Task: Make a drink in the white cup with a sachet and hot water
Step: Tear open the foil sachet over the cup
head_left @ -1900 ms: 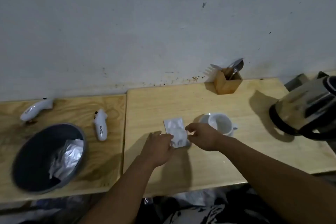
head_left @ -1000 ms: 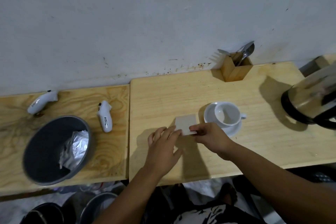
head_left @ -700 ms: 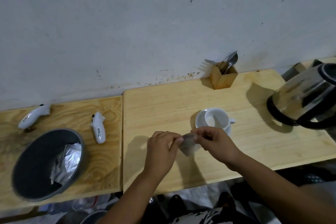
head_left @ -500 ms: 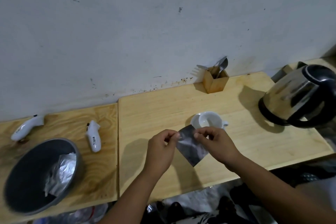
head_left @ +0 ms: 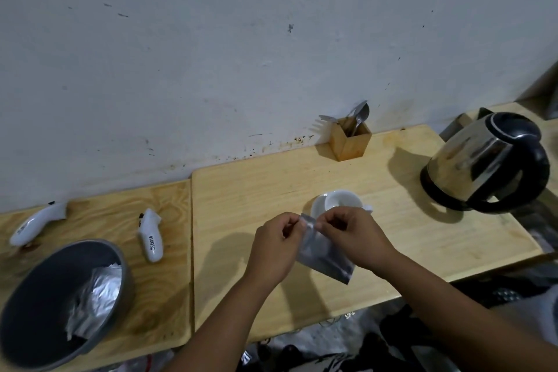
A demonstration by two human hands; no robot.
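Silver sachet (head_left: pixel 324 257) is up off the wooden table (head_left: pixel 392 238), pinched at its top edge by both the left hand (head_left: pixel 276 246) and the right hand (head_left: pixel 353 238), just in front of the white cup (head_left: pixel 342 199); kettle (head_left: pixel 486 163) stands off right.

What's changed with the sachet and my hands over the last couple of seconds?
The sachet came up off the wooden board, where it lay flat by the white cup. The left hand and right hand now pinch its top edge from either side, holding it in the air in front of the cup. Cup, kettle and bin stayed put.
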